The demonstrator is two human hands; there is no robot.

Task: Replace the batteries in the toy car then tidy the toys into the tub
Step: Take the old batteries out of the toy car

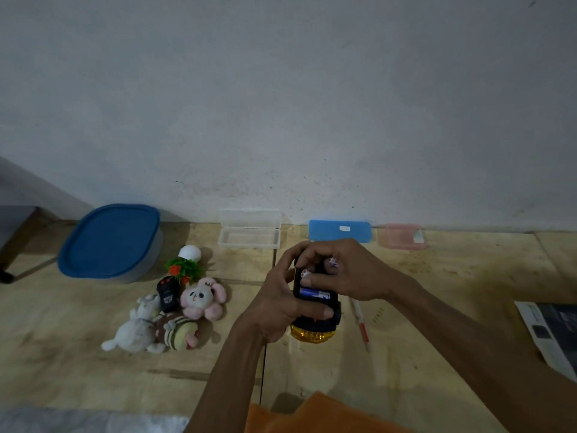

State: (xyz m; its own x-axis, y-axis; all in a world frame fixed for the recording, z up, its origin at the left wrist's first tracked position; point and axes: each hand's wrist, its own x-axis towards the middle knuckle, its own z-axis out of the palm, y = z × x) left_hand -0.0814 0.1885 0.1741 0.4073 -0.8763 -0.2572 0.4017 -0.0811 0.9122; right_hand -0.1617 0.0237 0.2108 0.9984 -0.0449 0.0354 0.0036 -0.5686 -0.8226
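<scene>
Blue-lidded tub at far left on the floor, lid on. Plush toys heaped just right of it. Toy car upside down at centre, gripped by left hand. Right hand pinching a battery over the open compartment; another battery seated inside.

Wooden floor bearing lidded tub, plush toys, three plastic cases, pen, booklet.
</scene>
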